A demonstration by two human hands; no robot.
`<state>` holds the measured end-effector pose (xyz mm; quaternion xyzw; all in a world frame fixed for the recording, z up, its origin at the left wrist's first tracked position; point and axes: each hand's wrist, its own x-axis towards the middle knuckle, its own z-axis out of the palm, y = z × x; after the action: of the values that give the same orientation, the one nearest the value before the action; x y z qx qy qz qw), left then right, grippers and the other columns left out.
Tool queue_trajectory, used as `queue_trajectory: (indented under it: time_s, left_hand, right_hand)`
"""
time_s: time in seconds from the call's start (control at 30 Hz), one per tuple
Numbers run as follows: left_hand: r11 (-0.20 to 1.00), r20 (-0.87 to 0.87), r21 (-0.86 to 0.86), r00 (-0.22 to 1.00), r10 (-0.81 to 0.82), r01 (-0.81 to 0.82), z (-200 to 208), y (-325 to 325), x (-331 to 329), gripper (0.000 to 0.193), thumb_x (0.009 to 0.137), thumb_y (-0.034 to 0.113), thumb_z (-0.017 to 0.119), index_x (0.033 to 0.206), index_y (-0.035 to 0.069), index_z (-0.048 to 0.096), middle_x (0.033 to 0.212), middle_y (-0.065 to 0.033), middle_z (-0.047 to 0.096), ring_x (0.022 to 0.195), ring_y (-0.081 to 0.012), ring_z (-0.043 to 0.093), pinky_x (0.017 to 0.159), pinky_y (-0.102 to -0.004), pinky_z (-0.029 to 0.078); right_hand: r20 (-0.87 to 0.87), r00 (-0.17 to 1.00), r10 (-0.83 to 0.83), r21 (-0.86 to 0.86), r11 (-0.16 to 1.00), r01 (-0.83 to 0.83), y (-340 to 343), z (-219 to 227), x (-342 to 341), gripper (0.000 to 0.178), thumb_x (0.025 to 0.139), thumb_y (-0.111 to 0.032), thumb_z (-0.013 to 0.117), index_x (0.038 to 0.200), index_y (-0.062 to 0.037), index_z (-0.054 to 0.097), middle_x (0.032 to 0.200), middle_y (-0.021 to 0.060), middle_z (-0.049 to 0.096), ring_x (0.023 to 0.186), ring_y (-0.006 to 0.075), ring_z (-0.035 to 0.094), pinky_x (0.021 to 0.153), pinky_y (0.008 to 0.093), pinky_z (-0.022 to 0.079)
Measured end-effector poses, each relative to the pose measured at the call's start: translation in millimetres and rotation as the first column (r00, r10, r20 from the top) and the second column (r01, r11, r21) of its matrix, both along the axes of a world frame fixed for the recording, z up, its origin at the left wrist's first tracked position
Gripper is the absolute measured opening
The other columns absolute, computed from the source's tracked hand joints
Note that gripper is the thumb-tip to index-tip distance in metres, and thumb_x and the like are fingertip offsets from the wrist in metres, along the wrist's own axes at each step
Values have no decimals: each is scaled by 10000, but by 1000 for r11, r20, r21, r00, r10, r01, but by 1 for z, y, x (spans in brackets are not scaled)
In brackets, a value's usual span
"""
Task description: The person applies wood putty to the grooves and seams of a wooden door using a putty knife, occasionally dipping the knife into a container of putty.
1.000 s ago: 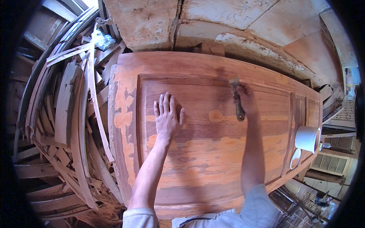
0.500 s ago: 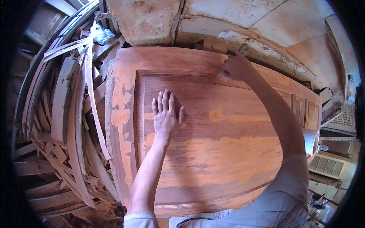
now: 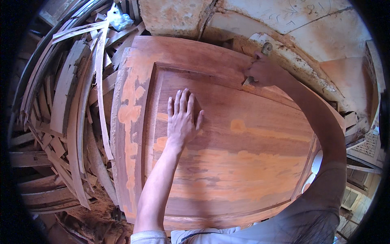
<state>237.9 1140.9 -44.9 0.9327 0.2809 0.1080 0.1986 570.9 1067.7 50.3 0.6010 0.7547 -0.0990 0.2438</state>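
Note:
A wooden panel door [image 3: 243, 140] lies flat in front of me, with orange filler patches smeared over its reddish brown surface. My left hand [image 3: 183, 122] rests flat on the raised panel, fingers spread, holding nothing. At the far frame rail, my right hand [image 3: 266, 72] is closed around a scraper [image 3: 266, 48]. The rounded end of the tool sticks out beyond my fist, and its flat end points down toward the inner edge of the rail. My fingers hide the middle of the scraper.
Scrap wood strips [image 3: 69, 89] are heaped along the left side, with a crumpled plastic bag [image 3: 119, 18] on top. Stone slabs [image 3: 174, 18] stand beyond the far edge. A white container [image 3: 308, 182] shows partly behind my right arm.
My view has shifted, so the door's near left end looks larger. My right hand still grips the scraper at the far rail, and my left hand stays flat on the panel.

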Motion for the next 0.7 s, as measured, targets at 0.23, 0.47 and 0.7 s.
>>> queue_trajectory:
  time_s: [0.23,0.47,0.7]
  left_hand:
    - [1000,-8,12,1000,7,-7,2,0,2,624,946,378,536,1431,15,389,1522,-189,339,1443,-359,269,1195,-523,150]
    - [1000,-36,16,999,-1,1,2,0,1,640,964,399,510,1443,-4,383,1536,-187,325,1452,-350,260,1199,-522,155]
    - [1000,7,17,1000,11,-11,-2,0,0,635,938,380,556,1432,16,395,1515,-184,354,1439,-350,282,1189,-526,167]
  right_hand:
    - [-68,996,-57,-65,997,52,-4,-11,10,151,747,-275,737,824,-181,647,834,3,672,889,201,626,999,431,294]
    - [-70,997,-39,-64,997,35,-1,-8,0,161,733,-263,736,770,-157,621,843,24,661,908,209,623,1010,448,307]
    - [12,1000,7,-138,990,-5,4,-6,-5,539,744,-293,741,1239,-132,604,919,28,667,963,215,639,1026,456,296]
